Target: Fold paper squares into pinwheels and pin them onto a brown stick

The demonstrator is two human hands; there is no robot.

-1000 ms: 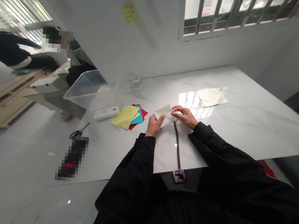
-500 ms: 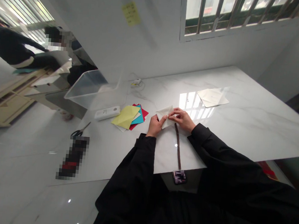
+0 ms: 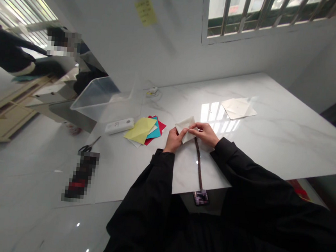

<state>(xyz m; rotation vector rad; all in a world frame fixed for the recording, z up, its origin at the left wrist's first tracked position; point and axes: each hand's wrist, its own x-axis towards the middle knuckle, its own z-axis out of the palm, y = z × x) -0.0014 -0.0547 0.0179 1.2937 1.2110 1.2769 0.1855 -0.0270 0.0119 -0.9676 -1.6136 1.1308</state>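
Both hands are on a small piece of folded white paper (image 3: 185, 124), held just above the table. My left hand (image 3: 173, 140) grips its left side, the thumb lying on top. From the other side my right hand (image 3: 205, 133) pinches the paper near its middle, with fingertips close to my left thumb. A dark strap (image 3: 199, 164) runs from below the paper toward the table's front edge, where a small blurred-out device (image 3: 201, 197) hangs. To the left lies a pile of coloured paper, a yellow sheet (image 3: 139, 130) on top of blue (image 3: 155, 132) and red ones.
A white oblong device (image 3: 120, 126) and a clear plastic bin (image 3: 99, 98) stand on the left. Scissors (image 3: 87, 147) lie near a pixelated dark object (image 3: 81, 177). Creased white sheets (image 3: 238, 108) rest at the back right. People sit in the far left background.
My right fingers have shifted slightly left over the paper, closer to my left thumb. The rest of the scene moves only a little with the camera.
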